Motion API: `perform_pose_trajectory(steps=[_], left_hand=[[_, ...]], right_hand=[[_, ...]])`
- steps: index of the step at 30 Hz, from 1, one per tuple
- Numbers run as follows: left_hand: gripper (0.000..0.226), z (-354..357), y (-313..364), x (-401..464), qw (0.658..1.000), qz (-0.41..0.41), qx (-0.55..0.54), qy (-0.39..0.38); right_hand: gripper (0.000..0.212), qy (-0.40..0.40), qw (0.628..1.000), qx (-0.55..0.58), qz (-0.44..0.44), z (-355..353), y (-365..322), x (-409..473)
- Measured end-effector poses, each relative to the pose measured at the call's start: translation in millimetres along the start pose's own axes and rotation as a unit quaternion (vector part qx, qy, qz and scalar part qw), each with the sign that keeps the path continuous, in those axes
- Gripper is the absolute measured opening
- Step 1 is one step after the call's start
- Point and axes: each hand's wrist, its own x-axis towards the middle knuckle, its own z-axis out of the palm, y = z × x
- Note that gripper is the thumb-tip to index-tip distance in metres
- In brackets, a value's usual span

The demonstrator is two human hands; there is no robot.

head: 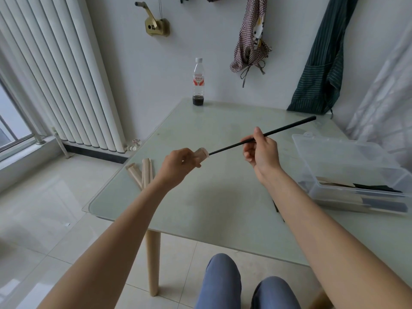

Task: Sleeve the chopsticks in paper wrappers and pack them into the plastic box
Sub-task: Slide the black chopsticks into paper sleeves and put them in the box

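Two hands work above our pale glass table: our left hand grips a beige paper wrapper, our right hand pinches a black chopstick entering it; clear plastic box at three o'clock.

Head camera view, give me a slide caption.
Right hand feeds black chopsticks into paper wrapper held by left hand.

1. Setting: room in a home, likely dining or kitchen corner.
2. Evidence: glass-topped table on wooden legs; aprons hung on wall; white radiator beside a window; tiled floor; drink bottle.
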Motion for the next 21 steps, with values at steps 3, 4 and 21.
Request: perform_pose_trajectory(steps=[3,4,21], left_hand=[[0.011,-3.0,5.6,-2.7,0.998,-0.021,-0.052,-0.03],[0.011,-3.8,6.2,-3.2,0.997,-0.02,-0.058,-0.04],[0.021,-5.0,8.5,-10.1,0.989,0.018,-0.115,-0.091]], right_hand=[[0.048,0.004,1.0,0.017,-0.002,1.6,-0.5,0.4],[0.047,0.001,1.0,0.021,-0.004,2.3,-0.8,0.0],[0.047,-0.011,1.0,-0.007,-0.017,7.5,3.3,-1.7]])
